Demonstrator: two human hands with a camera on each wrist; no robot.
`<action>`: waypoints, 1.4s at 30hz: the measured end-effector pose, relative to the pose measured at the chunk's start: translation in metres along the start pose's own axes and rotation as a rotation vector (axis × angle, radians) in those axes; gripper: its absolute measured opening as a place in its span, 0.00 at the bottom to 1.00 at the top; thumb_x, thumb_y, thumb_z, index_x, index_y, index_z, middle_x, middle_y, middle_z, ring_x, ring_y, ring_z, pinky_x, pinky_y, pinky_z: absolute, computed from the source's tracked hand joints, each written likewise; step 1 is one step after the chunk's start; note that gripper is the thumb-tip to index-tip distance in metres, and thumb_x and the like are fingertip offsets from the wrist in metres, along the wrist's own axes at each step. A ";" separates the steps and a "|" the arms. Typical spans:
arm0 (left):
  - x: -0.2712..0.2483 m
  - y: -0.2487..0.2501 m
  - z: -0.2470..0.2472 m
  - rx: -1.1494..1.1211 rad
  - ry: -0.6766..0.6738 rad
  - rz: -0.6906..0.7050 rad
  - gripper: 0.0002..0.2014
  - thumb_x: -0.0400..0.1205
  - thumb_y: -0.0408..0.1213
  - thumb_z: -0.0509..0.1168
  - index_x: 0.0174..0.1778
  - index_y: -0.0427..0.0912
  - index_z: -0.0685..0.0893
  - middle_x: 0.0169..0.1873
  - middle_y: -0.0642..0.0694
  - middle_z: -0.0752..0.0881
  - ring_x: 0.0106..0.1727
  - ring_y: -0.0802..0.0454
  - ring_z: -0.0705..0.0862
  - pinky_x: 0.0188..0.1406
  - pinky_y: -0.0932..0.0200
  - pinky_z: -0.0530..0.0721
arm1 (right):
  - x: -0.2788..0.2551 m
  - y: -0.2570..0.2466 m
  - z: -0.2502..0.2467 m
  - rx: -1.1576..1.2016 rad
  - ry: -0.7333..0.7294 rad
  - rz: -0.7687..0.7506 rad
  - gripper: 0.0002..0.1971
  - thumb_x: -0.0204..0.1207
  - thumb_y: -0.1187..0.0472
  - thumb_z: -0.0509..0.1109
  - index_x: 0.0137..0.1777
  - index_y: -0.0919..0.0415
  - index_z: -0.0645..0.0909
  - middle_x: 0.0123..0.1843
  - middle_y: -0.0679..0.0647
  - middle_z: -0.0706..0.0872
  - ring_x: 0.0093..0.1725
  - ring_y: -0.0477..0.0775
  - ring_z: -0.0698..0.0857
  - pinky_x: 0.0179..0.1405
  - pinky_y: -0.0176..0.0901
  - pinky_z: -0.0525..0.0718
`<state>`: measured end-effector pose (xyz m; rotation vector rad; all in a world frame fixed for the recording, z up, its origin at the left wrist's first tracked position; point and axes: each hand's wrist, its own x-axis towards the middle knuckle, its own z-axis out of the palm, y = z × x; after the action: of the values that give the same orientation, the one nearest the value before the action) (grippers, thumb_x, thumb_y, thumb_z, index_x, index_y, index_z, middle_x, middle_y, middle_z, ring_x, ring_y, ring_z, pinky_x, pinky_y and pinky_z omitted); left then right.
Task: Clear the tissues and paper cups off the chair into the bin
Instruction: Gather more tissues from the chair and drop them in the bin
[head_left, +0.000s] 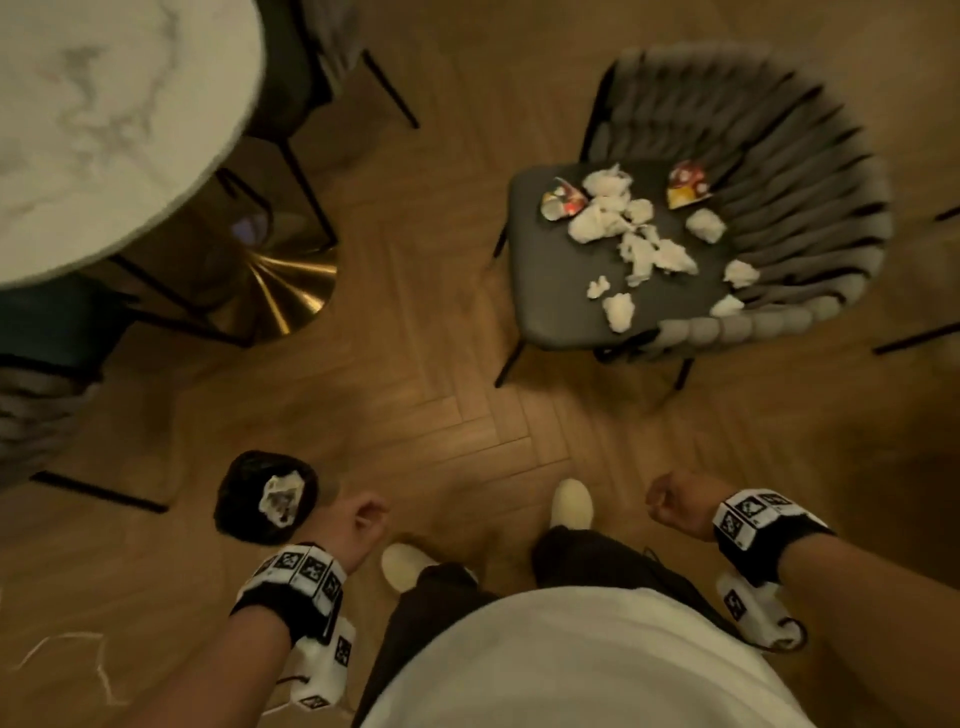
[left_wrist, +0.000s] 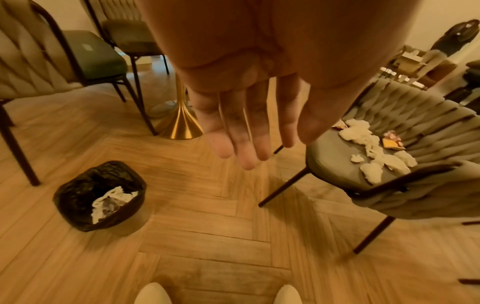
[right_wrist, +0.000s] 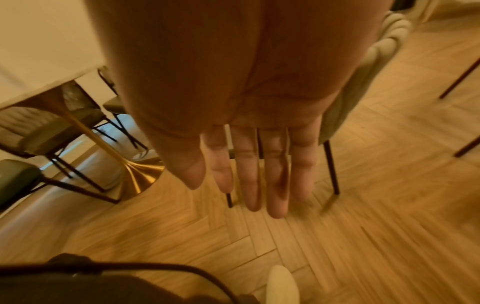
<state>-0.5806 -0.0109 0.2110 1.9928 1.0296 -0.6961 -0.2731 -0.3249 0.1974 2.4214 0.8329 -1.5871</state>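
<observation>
Crumpled white tissues (head_left: 631, 234) and two crushed, colourful paper cups (head_left: 687, 185) lie scattered on the seat of the grey woven-back chair (head_left: 550, 270). Well apart from the chair stands the black-lined bin (head_left: 236, 499), tissue inside. The left hand (left_wrist: 241, 131) and right hand (right_wrist: 257, 164) hang empty, fingers straight, holding nothing.

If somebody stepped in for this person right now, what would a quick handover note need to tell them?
Left hand: empty, fingers straight, hanging near the bin.
Right hand: empty, fingers straight, over bare floor.
Bin: on the floor to the person's left, black liner, some white paper already inside.
Chair: ahead and to the right. Its seat holds many crumpled tissues and two crushed paper cups, one toward each back corner.
Done: a little is in the bin.
Left: nearly everything on the seat needs carrying over.
</observation>
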 end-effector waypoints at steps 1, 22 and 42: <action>0.007 0.019 0.005 0.018 -0.005 0.005 0.06 0.77 0.41 0.68 0.46 0.58 0.82 0.44 0.56 0.87 0.45 0.58 0.85 0.49 0.58 0.83 | -0.001 0.021 -0.002 0.025 -0.001 0.005 0.12 0.75 0.53 0.68 0.54 0.58 0.83 0.47 0.51 0.84 0.49 0.51 0.84 0.52 0.41 0.81; 0.223 0.289 -0.026 0.063 -0.131 0.175 0.07 0.78 0.36 0.67 0.44 0.55 0.81 0.47 0.48 0.85 0.51 0.49 0.84 0.55 0.50 0.83 | 0.052 0.139 -0.260 0.038 0.172 0.152 0.11 0.75 0.54 0.63 0.50 0.59 0.84 0.44 0.55 0.86 0.45 0.56 0.84 0.44 0.46 0.83; 0.459 0.412 0.110 0.766 -0.435 0.390 0.36 0.77 0.55 0.63 0.76 0.65 0.49 0.81 0.38 0.40 0.80 0.30 0.47 0.70 0.24 0.64 | 0.384 0.232 -0.351 0.002 -0.023 0.471 0.39 0.68 0.56 0.77 0.75 0.59 0.60 0.75 0.65 0.69 0.72 0.70 0.71 0.70 0.60 0.75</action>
<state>-0.0057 -0.0626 -0.0320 2.4017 0.0836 -1.3566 0.2423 -0.2376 -0.0289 2.3590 0.2239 -1.4228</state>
